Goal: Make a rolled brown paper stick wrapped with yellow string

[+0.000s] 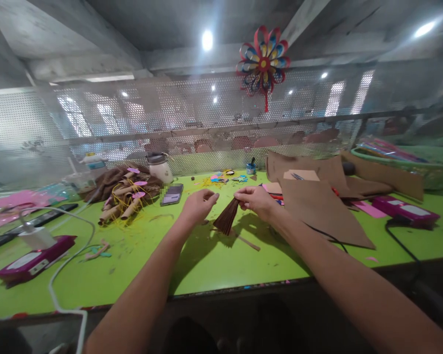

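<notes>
Pinched by its narrow top end in my right hand [256, 199] is a brown pleated paper fan [227, 216]. Its folds spread downward and to the left, just above the green table [199, 265]. My left hand [199, 205] is beside the fan on the left, apart from it, with fingers loosely curled and nothing visible in them. Below the fan lies a thin brown paper strip [249, 242]. To the right, a large brown paper sheet [321, 211] rests near my right forearm.
Rolled brown paper tubes with yellow strings [127, 199], a phone [172, 194] and a jar [160, 168] occupy the left. Purple power strips [37, 260] sit at both sides, with cables. A green basket [421, 167] stands far right. A paper flower [264, 64] hangs before the perforated screen.
</notes>
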`<state>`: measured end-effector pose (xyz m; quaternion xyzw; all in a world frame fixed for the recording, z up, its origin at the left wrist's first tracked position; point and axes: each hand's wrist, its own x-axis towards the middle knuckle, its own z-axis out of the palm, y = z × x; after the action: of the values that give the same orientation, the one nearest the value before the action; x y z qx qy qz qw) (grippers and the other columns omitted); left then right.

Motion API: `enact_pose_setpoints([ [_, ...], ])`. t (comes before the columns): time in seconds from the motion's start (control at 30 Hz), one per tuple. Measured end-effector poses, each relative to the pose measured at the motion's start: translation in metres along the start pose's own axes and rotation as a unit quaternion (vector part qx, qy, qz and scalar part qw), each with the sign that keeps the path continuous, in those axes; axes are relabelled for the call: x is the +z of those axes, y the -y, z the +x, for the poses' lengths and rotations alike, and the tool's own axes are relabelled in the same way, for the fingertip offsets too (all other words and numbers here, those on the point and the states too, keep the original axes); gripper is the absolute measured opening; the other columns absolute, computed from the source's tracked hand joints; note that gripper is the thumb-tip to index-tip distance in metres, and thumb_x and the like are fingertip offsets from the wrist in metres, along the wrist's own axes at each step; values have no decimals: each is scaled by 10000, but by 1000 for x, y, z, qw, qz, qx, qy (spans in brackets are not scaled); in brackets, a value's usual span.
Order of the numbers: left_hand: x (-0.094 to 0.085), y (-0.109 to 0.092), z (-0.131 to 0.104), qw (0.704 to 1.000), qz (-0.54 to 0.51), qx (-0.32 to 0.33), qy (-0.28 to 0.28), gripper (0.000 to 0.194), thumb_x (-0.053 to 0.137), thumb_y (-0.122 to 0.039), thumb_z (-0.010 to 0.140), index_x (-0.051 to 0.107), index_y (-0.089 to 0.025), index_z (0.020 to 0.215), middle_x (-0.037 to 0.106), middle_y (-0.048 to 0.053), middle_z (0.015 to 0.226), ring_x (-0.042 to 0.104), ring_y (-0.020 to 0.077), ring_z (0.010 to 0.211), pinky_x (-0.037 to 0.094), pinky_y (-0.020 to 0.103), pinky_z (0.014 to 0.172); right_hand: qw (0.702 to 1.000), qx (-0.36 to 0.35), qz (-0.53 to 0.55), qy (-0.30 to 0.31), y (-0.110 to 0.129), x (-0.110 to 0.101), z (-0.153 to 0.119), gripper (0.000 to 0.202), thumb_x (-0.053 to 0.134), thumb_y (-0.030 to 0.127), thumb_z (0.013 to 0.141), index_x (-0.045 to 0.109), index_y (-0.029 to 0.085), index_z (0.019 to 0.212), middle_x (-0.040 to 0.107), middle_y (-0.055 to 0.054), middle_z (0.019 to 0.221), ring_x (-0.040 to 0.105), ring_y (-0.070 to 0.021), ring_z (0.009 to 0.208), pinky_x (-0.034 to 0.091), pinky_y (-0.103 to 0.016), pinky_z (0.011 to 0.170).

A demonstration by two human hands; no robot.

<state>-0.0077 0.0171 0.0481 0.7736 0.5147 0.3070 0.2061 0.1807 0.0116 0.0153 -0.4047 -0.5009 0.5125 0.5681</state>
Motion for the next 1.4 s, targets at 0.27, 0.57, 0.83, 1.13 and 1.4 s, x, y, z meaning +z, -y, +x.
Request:
enact_pose_setpoints([
  [0.27,20,-7,-10,990,0,132,48,367,502,-452,813,683,-149,914,695,75,883,605,180,766,426,273,675,999,-41,-23,-21,0,4,0,210,745,252,554,605,124,643,543,36,463,464,-73,421,353,-220,430],
  [0.57,28,0,-13,956,-229,28,181,191,553,-307,800,557,-129,871,619,26,652,587,131,561,457,256,547,1000,-25,9,-12,2,6,-3,194,680,301,681,600,124,684,553,14,530,486,-71,460,410,-201,449],
  [0.83,24,2,-11,939,-299,8,172,232,541,-313,836,545,-125,972,637,42,697,624,138,604,484,279,605,987,-43,-59,-145,0,-3,6,119,592,253,741,600,134,742,560,-9,622,530,-95,509,410,-197,423],
  [1.13,24,8,-10,932,-317,-5,176,258,565,-314,829,555,-128,1008,656,51,695,624,135,615,478,275,617,988,-120,-93,-36,1,-1,2,202,619,254,652,660,139,813,616,-18,639,549,-121,557,429,-222,458],
  [1.4,25,12,-8,913,-360,-25,190,272,590,-296,817,540,-117,1017,668,79,726,639,159,619,490,302,615,983,-113,-135,-42,-1,-8,5,445,497,69,598,648,144,1010,618,-73,905,564,-106,612,463,-219,484],
])
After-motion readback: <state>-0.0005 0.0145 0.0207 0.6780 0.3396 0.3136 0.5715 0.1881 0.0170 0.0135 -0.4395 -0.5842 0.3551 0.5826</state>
